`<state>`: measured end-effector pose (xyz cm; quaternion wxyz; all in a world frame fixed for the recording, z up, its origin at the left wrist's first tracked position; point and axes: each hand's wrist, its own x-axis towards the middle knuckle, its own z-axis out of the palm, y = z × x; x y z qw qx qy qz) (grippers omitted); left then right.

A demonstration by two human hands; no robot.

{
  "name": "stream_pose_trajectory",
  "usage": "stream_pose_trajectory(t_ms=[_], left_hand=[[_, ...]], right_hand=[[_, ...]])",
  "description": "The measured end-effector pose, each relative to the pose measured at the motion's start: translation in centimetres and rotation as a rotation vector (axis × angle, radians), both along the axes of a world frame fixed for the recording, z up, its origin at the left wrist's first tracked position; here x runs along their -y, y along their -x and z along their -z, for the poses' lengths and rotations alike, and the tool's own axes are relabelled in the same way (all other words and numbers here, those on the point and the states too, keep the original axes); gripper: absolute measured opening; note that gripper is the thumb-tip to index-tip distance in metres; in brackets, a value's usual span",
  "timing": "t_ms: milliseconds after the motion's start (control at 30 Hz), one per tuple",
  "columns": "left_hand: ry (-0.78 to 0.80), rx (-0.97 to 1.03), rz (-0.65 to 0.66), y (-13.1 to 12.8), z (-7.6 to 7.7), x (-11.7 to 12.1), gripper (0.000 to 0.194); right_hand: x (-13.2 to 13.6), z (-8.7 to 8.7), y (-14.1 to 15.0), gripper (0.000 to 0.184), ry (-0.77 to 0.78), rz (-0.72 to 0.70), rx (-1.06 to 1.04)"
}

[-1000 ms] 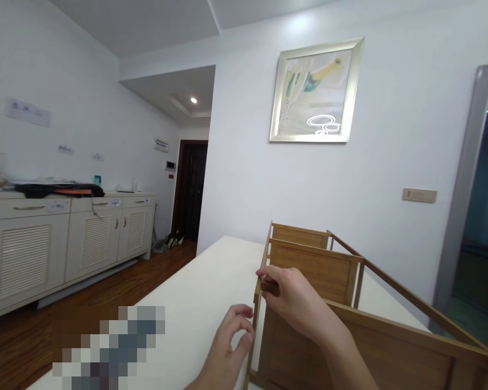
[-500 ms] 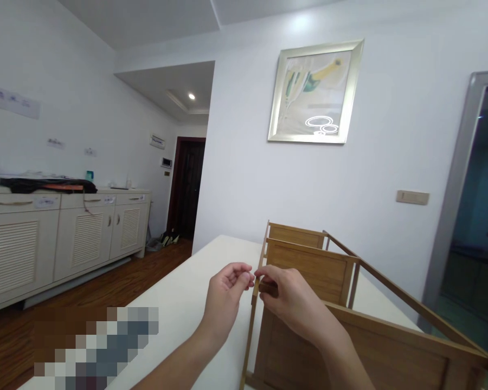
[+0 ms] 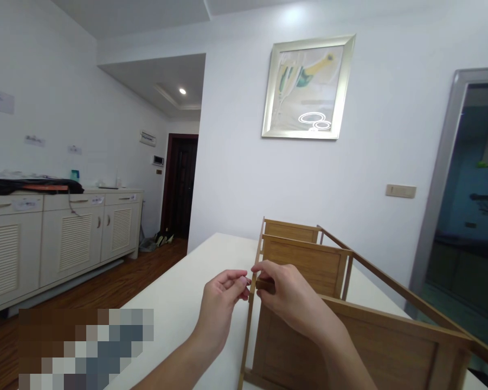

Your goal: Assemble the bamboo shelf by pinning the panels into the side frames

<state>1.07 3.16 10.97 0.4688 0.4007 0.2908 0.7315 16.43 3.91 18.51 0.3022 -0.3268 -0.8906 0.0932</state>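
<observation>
A brown wooden shelf unit (image 3: 305,260) lies on its side on a white table (image 3: 179,292), with several panels standing crosswise between long thin rails. My left hand (image 3: 222,306) is closed in a pinch at the outer side of the near-left rail (image 3: 250,319). Whatever sits between its fingertips is too small to make out. Just across that rail, my right hand (image 3: 287,287) has its fingers curled around the shelf frame, thumb below and index finger over the rail. Part of the joint there is hidden by the fingers.
White louvred cabinets (image 3: 81,233) line the left wall, with a dark cloth item (image 3: 32,186) on top. A framed picture (image 3: 307,86) and a light switch (image 3: 400,191) are on the wall ahead. A grey door frame (image 3: 439,162) stands at the right.
The view has turned slightly right, so the room sits further left in the picture. My left fingertips have come a little closer to the rail. The right hand keeps its grip.
</observation>
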Motion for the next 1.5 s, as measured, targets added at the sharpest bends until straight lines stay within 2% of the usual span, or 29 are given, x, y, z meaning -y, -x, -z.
stream_pose_trajectory(t_ms=[167,367,733,800,900,1000,1067,1300,1500], left_hand=[[-0.037,-0.047,-0.079,0.1,0.2,0.0,0.029],[-0.030,-0.072,-0.062,-0.1,0.8,-0.5,0.026],[-0.065,-0.237,-0.149,-0.1,0.9,0.1,0.025],[-0.078,-0.237,-0.135,-0.2,1.0,0.1,0.026],[-0.095,-0.200,-0.048,-0.4,1.0,0.2,0.025],[-0.084,-0.168,0.057,-0.6,0.7,0.4,0.025],[-0.081,-0.182,0.072,-0.7,0.4,0.5,0.027],[-0.082,-0.329,-0.066,-0.7,-0.2,0.7,0.033],[-0.097,-0.388,-0.094,-0.8,0.0,0.6,0.031]], right_hand=[[-0.1,0.0,0.0,0.035,-0.014,0.000,0.001],[0.0,0.0,-0.1,0.035,-0.018,0.016,0.003],[0.2,-0.2,-0.1,0.034,-0.031,0.031,0.015],[0.2,-0.1,-0.1,0.034,-0.033,0.035,0.010],[0.2,-0.1,-0.1,0.034,-0.029,0.031,0.005],[0.3,-0.1,-0.2,0.033,-0.017,0.020,0.000],[0.3,-0.2,-0.2,0.033,-0.006,0.008,-0.003],[0.4,-0.4,-0.3,0.035,0.008,-0.007,-0.005],[0.7,-0.5,-0.3,0.039,0.014,-0.010,0.002]])
